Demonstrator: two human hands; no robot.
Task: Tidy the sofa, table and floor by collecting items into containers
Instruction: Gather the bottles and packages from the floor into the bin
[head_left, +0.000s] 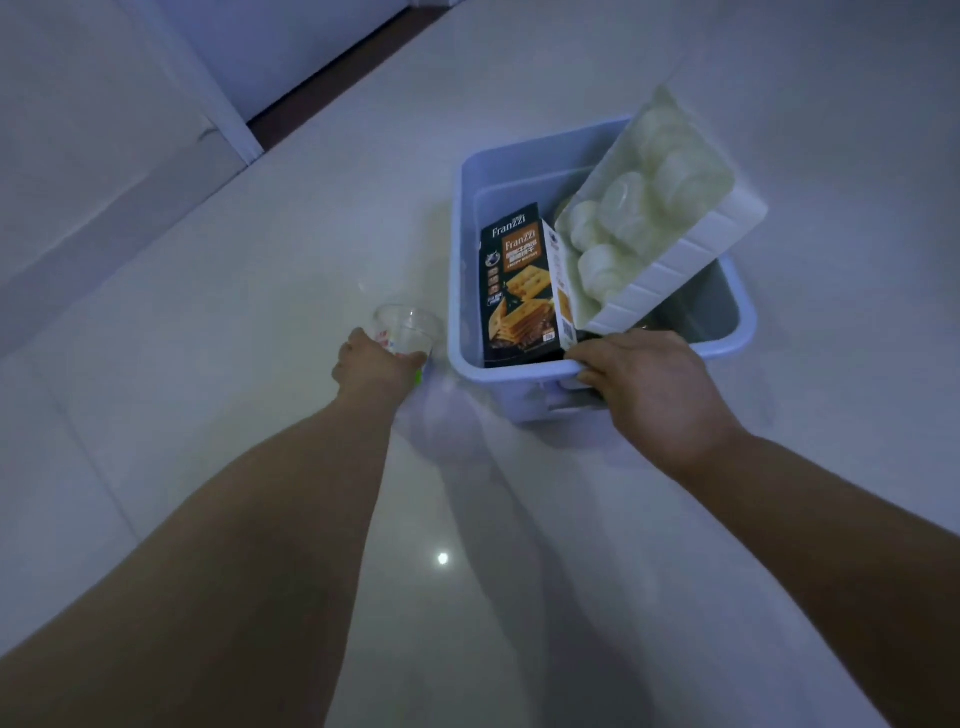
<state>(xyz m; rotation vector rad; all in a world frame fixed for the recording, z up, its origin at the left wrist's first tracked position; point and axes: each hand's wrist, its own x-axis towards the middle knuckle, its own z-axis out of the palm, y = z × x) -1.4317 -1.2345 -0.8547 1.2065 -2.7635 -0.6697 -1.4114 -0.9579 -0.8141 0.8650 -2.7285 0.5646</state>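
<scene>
1. On the pale glossy floor (208, 415), which fills most of the view, a light blue plastic bin (457, 249) stands right of centre. Pale furniture (104, 156) runs along the upper left edge.
2. A white ribbed tray (691, 260) leans tilted across the bin's far right corner, its upper end sticking out above the rim. It carries round pale pieces, perhaps small sealed tubs, though they are too blurred to be sure.
3. A dark Franzzi cracker box (519, 291) stands upright inside the bin near its left wall, touching the tray's lower end.
4. Of the two hands, the right hand (654, 384) is closed over the bin's near rim, fingers curled down the outer wall by the handle slot.
5. The left hand (371, 364) is wrapped round a clear plastic cup (408, 327), held low outside the bin, just beside its left wall.
</scene>
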